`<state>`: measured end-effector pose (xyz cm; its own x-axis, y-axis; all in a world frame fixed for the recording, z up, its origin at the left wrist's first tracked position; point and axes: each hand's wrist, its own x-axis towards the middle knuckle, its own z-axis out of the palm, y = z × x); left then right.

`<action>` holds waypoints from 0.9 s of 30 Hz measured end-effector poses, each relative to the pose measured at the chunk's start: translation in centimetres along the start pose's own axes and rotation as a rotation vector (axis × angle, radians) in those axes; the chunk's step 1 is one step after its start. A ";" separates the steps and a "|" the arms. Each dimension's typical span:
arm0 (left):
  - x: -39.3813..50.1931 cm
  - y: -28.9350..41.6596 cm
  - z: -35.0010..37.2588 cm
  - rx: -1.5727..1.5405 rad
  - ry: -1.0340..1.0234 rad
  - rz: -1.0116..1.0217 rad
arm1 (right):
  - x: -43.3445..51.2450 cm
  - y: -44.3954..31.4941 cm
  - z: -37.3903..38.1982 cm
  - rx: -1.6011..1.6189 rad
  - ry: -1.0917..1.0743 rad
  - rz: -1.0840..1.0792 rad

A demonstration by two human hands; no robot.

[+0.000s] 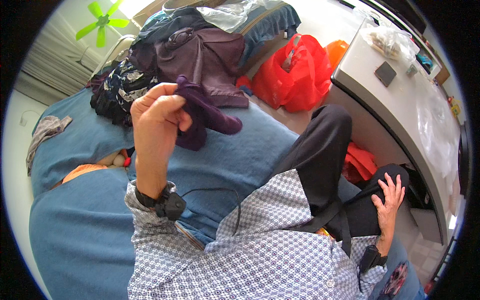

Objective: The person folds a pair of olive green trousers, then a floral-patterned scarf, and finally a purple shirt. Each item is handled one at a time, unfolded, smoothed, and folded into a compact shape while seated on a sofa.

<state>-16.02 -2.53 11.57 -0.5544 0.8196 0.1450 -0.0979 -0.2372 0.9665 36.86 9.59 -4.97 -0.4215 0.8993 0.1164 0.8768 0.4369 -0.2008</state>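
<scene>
My left hand [161,108] is raised over the bed and pinches a dark purple cloth item [202,112], which looks like a sock, between thumb and fingers. The item hangs folded, with one rounded end pointing right. My right hand [390,195] rests spread on my right knee, on black trousers [322,150], and holds nothing. Beyond the raised hand lie a dark plum garment [210,56] and a black floral cloth [127,80], piled together. Beneath the held item is the blue bed cover [240,150].
A red bag [296,75] stands beyond the bed, with an orange bag [335,52] behind it. At the right a white table [348,71] bears a phone [385,74] and plastic bags [390,41]. A grey cloth [47,131] lies at the far left. A black cable [238,198] crosses my lap.
</scene>
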 end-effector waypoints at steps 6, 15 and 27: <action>-3.5 -2.0 8.2 0.116 -0.224 -0.086 | 1.2 -4.4 -3.2 0.877 -0.229 0.026; -8.0 -9.5 17.5 0.065 -0.831 -0.145 | 3.0 -14.7 -4.0 1.399 -0.467 -0.121; -4.1 -11.8 11.4 0.630 -0.467 0.374 | 0.6 -10.0 -2.1 1.286 0.292 0.207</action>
<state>-3.18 2.91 2.02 -0.0498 0.9085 0.4150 0.5755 -0.3135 0.7553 28.34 5.67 -0.82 -0.1020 0.9845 0.1426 0.0094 0.1443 -0.9895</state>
